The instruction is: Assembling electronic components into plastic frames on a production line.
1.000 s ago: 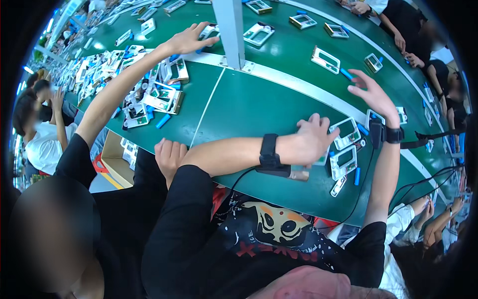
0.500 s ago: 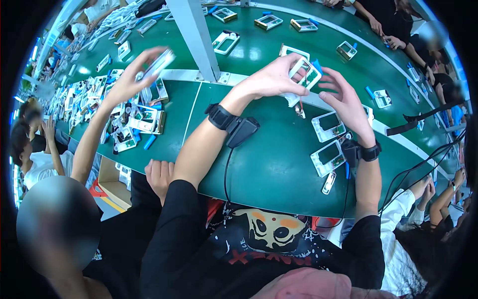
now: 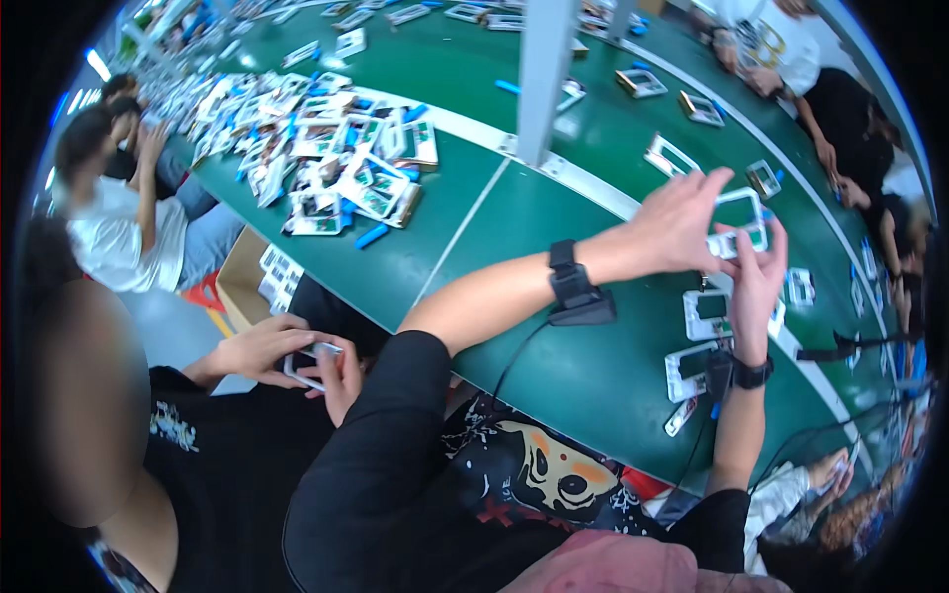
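Fingers of the left hand (image 3: 680, 225) are bent around the left side of a white frame (image 3: 724, 243), and those of the right hand (image 3: 759, 272) are clamped on its lower right part. This frame is held up, tilted, near the far edge of the bench (image 3: 563, 316), toward its right end. From the left, a co-worker's hands (image 3: 341, 381) hold another pale frame (image 3: 291, 368) just outside the near edge. Beyond them, a loose pile of white frames (image 3: 326, 138) covers the far left part of the bench, with a blue cylinder (image 3: 372, 235) lying at its near side. A pale post (image 3: 544, 84) stands on the white rail (image 3: 583, 181) along the far edge. At the right, an upper frame (image 3: 693, 316) and a lower frame (image 3: 673, 378) lie beside the right forearm, and a small white piece (image 3: 680, 417) lies closer to the near edge.
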Demonstrator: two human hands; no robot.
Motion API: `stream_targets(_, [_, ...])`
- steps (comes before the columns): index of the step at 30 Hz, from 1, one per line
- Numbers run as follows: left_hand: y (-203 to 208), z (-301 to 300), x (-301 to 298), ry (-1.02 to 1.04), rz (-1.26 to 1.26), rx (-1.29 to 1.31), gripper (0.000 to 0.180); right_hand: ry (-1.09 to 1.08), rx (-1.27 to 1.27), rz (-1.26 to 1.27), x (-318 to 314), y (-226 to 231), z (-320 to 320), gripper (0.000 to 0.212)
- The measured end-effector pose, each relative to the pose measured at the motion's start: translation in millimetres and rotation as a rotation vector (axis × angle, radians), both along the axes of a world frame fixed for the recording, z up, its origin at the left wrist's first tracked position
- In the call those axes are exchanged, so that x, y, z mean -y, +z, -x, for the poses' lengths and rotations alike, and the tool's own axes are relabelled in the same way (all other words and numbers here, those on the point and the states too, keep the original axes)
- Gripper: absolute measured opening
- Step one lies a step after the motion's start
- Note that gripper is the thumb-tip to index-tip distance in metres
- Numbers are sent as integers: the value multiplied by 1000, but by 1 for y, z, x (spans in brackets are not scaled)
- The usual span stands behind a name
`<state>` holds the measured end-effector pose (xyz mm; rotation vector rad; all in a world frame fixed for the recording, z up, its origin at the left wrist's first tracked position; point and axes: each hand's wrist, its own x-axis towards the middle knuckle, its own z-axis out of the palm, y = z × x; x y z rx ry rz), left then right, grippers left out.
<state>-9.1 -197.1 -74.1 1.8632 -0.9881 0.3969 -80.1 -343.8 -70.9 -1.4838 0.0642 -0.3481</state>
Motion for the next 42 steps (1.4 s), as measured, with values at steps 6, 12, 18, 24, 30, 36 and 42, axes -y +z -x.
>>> stream_targets(6, [7,2,-1,35,213,-34,94,-226,276,190,-18,9,2,61])
stream_targets(12, [13,-17,-23,-192,106,-578,76,-176,329,218,-2,-6,-8,64])
stream_targets(18, [23,-2,-18,76,-40,-284,52,-134,274,207,-10,1,-2,58])
stream_targets(24, [18,-2,-9,25,218,-263,34,-176,396,285,-10,-2,-5,57])
stream_targets(30, [7,-6,-5,-200,317,-500,21,-185,360,112,-13,4,3,58])
stream_targets(36, [22,14,0,-135,336,-546,14,-188,413,273,3,4,7,59])
stream_targets(42, [21,7,-6,-60,124,248,19,-139,411,255,7,14,14,59])
